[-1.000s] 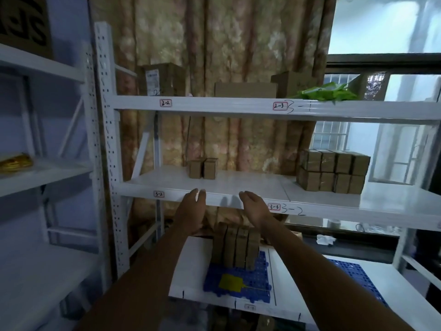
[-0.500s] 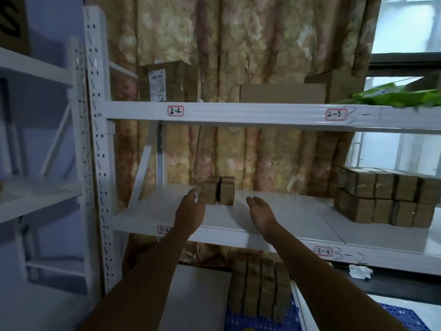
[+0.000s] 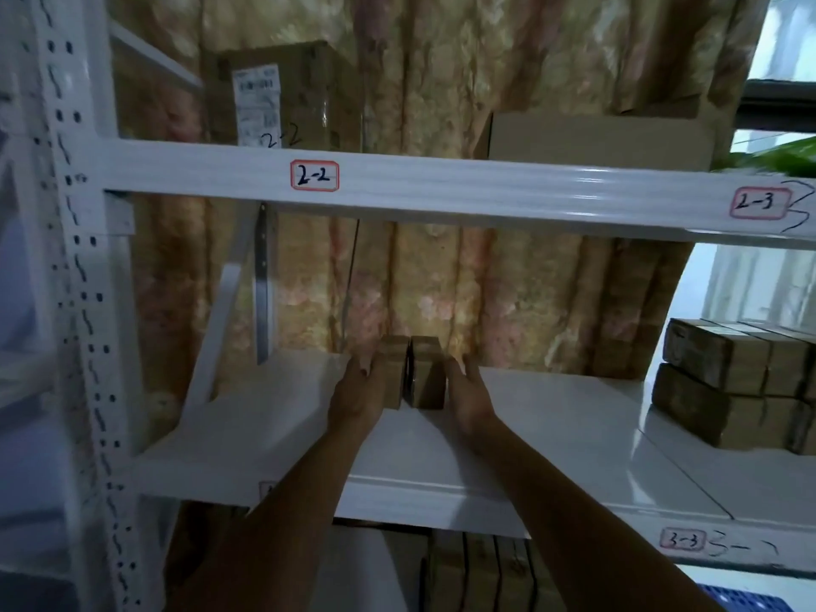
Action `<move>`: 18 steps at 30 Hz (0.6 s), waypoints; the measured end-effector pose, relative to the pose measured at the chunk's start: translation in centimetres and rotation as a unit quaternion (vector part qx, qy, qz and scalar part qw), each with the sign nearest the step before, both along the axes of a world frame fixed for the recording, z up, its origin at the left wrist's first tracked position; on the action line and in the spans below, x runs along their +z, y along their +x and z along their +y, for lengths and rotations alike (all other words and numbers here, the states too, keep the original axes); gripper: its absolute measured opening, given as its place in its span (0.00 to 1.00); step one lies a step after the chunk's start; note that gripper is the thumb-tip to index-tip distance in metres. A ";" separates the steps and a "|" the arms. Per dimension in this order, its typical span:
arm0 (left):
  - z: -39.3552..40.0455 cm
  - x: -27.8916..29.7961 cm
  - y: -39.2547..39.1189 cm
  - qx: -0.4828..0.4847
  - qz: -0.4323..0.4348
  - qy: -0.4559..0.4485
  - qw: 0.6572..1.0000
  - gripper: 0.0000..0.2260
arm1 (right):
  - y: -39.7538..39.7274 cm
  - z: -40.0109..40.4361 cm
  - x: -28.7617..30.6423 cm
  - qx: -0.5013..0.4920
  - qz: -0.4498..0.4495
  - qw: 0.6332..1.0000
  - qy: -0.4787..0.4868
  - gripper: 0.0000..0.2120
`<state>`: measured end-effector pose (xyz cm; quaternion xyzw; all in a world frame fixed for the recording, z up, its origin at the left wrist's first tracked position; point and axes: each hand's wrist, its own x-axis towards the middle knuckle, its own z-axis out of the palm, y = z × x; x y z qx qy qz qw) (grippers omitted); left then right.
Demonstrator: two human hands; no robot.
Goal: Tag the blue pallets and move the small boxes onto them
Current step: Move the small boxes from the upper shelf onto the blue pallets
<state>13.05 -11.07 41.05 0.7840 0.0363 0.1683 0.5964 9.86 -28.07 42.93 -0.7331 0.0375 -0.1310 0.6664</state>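
A white metal rack (image 3: 84, 267) fills the view, its perforated upright at the left and a patterned curtain (image 3: 441, 280) hanging behind it. The upper shelf beam (image 3: 485, 187) carries two red-bordered labels, "2-2" and "2-3", with two larger cartons resting above it. The middle shelf (image 3: 552, 439) is a smooth white surface. On it stand two small boxes (image 3: 413, 373), upright and touching side by side near the back. The left hand (image 3: 360, 393) lies flat against the outer face of the left one, and the right hand (image 3: 470, 397) presses the outer face of the right one, fingers extended, so the pair is squeezed between both palms. Farther right sits a stack of boxes (image 3: 733, 386) in two layers. Below the shelf, four more boxes (image 3: 481, 572) stand in a row, and a corner of a blue pallet (image 3: 728, 597) shows at the lower right.
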 end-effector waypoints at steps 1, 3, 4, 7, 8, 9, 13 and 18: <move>-0.1 0.0 0.4 0.006 0.015 0.015 1.000 0.37 | 0.3 0.3 -0.1 0.002 -0.002 1.000 -0.001 0.31; -0.3 -0.1 0.7 0.012 0.025 0.046 0.999 0.37 | 0.7 0.8 -0.5 -0.001 -0.017 1.000 -0.026 0.25; -0.3 -0.1 0.6 0.015 0.022 0.052 0.998 0.37 | 0.7 0.9 -0.6 -0.004 -0.024 0.999 -0.040 0.23; -0.3 0.0 0.1 0.018 0.011 0.071 0.997 0.31 | 0.1 0.8 -0.6 -0.018 -0.025 0.998 -0.050 0.21; -0.3 0.1 -0.4 0.021 0.006 0.081 0.996 0.29 | -0.3 0.6 -0.5 -0.016 -0.022 0.999 -0.047 0.21; -0.2 0.2 -0.9 0.025 0.000 0.088 0.996 0.28 | -0.7 0.5 -0.4 -0.013 -0.018 0.999 -0.042 0.21; -0.7 0.6 -4.2 0.031 -0.016 0.084 0.996 0.27 | -3.5 -0.4 0.1 0.001 -0.014 1.000 -0.025 0.20; -2.8 2.1 -11.4 0.017 -0.053 0.085 0.995 0.26 | -8.8 -2.8 1.1 0.011 -0.034 0.999 -0.003 0.18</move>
